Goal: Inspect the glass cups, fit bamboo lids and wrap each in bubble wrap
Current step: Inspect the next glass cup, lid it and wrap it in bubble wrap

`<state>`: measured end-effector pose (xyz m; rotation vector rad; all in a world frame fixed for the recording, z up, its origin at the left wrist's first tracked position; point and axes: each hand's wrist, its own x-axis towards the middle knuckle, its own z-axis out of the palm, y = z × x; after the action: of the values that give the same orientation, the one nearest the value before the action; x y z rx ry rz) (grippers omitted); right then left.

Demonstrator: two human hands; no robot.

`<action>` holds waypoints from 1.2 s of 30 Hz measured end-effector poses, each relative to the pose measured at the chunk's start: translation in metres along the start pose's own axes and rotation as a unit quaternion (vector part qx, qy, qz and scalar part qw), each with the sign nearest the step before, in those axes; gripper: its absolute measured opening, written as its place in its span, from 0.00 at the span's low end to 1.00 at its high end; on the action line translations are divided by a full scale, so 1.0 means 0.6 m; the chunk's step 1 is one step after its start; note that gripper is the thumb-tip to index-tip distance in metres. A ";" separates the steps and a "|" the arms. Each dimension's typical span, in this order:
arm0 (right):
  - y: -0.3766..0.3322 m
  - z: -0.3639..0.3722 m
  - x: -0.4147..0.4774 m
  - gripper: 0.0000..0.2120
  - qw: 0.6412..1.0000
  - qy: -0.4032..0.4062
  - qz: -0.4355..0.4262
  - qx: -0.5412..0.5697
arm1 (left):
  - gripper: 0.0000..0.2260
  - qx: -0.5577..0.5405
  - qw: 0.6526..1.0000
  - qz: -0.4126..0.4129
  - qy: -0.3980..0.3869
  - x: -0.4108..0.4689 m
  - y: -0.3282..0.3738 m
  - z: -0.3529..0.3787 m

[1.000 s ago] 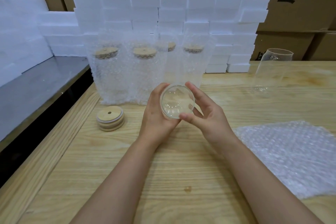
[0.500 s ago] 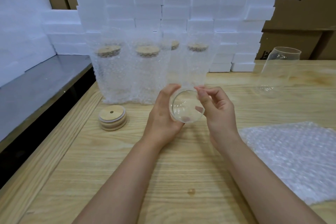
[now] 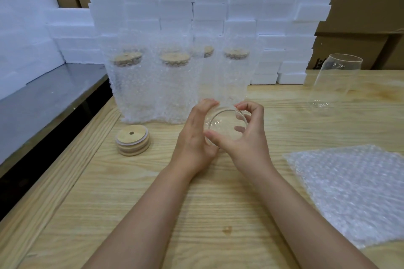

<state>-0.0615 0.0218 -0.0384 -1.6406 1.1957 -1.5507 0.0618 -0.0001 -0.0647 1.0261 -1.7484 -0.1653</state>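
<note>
Head view: at centre, the left hand (image 3: 192,137) and right hand (image 3: 247,142) both grip one glass cup (image 3: 225,126), tipped with a round end facing the camera; the fingers of each curl round its wall. From the hands, a stack of bamboo lids (image 3: 133,143) lies at 9 o'clock, wrapped lidded cups (image 3: 153,87) stand at 12, a second bare glass (image 3: 330,83) at 2, a bubble wrap sheet (image 3: 354,192) at 4, all on the wooden table (image 3: 196,225)
</note>
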 end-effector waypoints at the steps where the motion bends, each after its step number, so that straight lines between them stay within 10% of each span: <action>1: 0.001 -0.001 -0.001 0.36 1.000 -0.013 -0.004 0.000 | 0.38 -0.002 1.000 -0.012 0.001 0.000 0.000 -0.001; 11: 0.008 -0.026 -0.013 0.46 0.990 -0.106 -0.089 -0.020 | 0.44 -0.084 0.992 -0.090 0.034 0.004 0.014 -0.015; 23: 0.031 -0.023 -0.004 0.45 0.995 -0.103 0.003 0.010 | 0.41 -0.221 0.968 -0.114 0.025 0.019 0.041 -0.020; 29: 0.020 -0.020 0.004 0.40 0.990 -0.055 0.060 0.112 | 0.22 -0.334 0.923 -0.191 0.014 0.023 0.028 -0.031; 36: -0.004 -0.018 0.010 0.29 0.934 -0.083 0.192 0.290 | 0.45 -0.521 0.776 -0.343 -0.094 0.024 0.039 -0.018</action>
<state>-0.0723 0.0191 -0.0319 -1.0515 0.7982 -1.3134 0.0569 0.0083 -0.0369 0.7213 -1.0310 -1.5586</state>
